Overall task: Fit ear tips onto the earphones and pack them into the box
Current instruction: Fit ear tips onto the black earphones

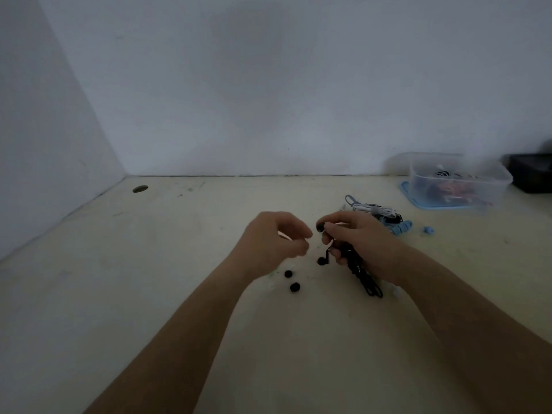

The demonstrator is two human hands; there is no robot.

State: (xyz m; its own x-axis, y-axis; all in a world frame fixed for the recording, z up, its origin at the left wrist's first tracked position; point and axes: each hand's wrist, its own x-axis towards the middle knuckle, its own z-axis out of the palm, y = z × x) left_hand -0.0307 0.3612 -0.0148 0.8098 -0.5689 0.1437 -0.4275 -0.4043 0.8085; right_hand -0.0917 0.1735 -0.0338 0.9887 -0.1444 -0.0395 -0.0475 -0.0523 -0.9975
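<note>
Hands work close together over a cream desk (pixel 149 294) | right hand (pixel 358 237): fingers clamped on black earphones (pixel 368 283), one bud pinched, one dangling | left hand (pixel 273 242): fingers curled, blurred, grip cannot be told | two black ear tips (pixel 294 287) lie on the desk beneath | clear box (pixel 461 186) stands far right by the wall.

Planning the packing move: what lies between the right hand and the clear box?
In the head view, a tangle of white, blue and black cables lies between the right hand and the clear box.
</note>
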